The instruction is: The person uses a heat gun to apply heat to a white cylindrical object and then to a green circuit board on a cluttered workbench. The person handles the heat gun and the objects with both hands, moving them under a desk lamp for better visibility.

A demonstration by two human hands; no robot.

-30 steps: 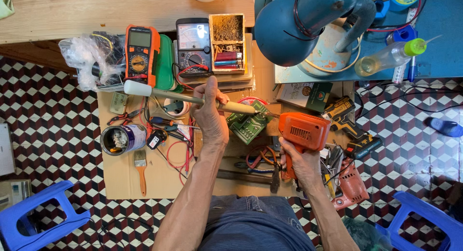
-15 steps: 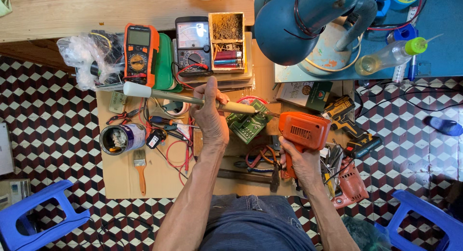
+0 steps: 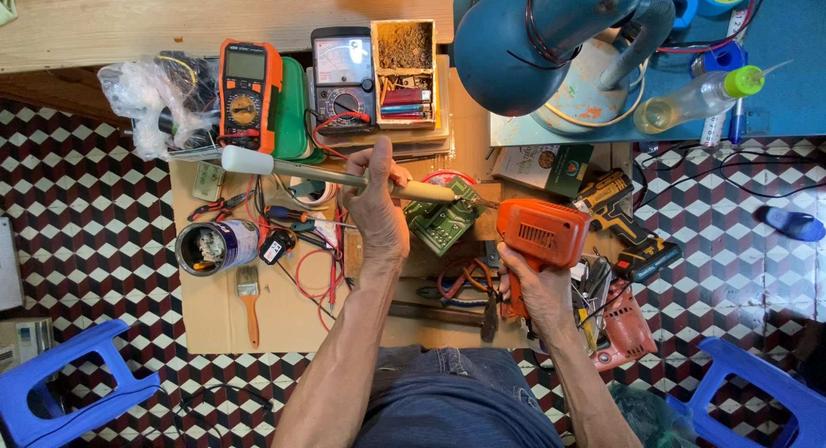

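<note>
Head view: left hand is wrapped around the middle of a long soldering iron, its tip just beside the orange drill. The iron looks light and stiff with a hot metal end, so it is best held on the pale handle. Right hand is clenched around the drill's grip; the drill seems heavy, rigid, plastic-cased. Both are over the cluttered desk, above a green circuit board, with the orange multimeter well apart.

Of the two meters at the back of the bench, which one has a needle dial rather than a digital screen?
The grey-black meter, right of the orange-cased one: it has a white needle scale.
</note>
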